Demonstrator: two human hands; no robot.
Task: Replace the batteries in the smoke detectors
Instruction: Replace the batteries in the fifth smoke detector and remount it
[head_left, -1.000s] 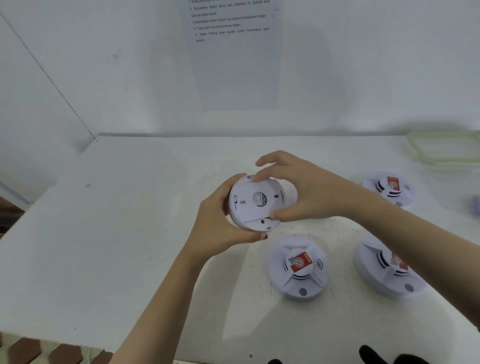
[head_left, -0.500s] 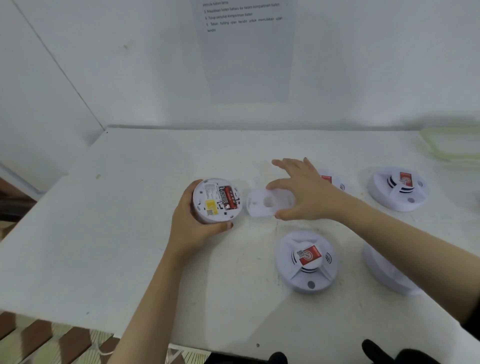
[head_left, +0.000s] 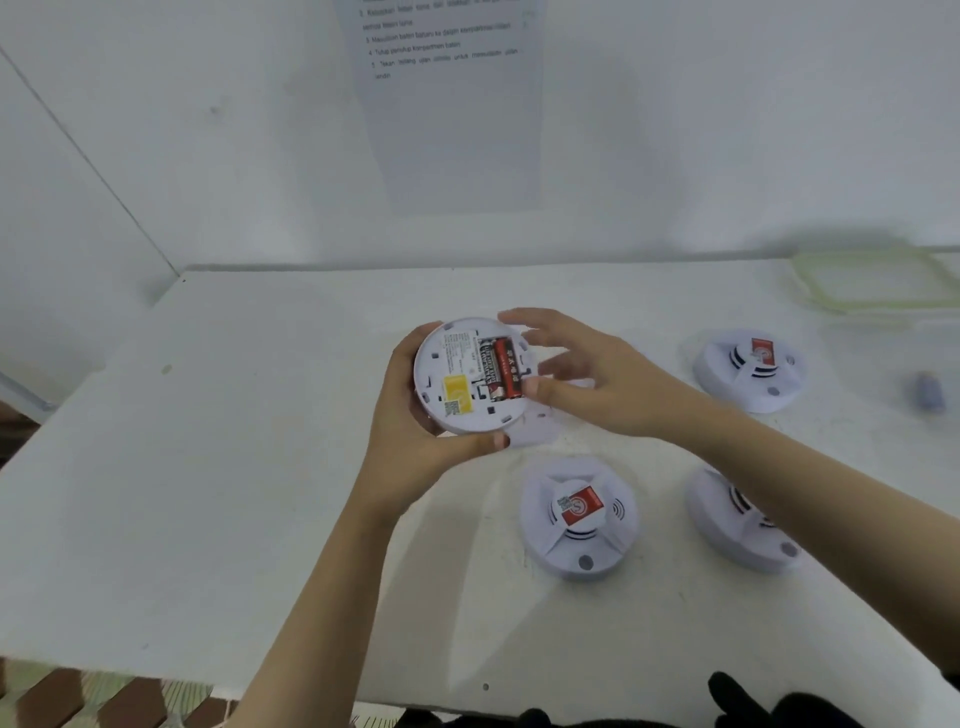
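**Open smoke detector held over a white table, batteries showing**

A person's left hand (head_left: 415, 415) grips a round white smoke detector (head_left: 470, 376) by its rim, fingers closed around the edge, holding it above the table (head_left: 208, 467) with its back side turned up toward the camera. The back cover is off. Two batteries (head_left: 500, 369), one black and one red, lie side by side in the open compartment, next to a yellow sticker (head_left: 457, 395) and a printed white label.

The right hand (head_left: 587, 376) is at the detector's right edge, fingers spread and loosely apart, the thumb tip touching the rim just beside the red battery. It holds nothing.

A flat white cover piece (head_left: 535, 428) lies on the table partly under the held detector. Three more white smoke detectors rest face up on the table: one in front (head_left: 579, 519), one at front right (head_left: 737, 525) partly hidden by the right forearm, one farther back on the right (head_left: 753, 369). A clear container with a green rim (head_left: 878, 280) sits at the far right. A printed sheet (head_left: 447, 104) hangs on the wall.
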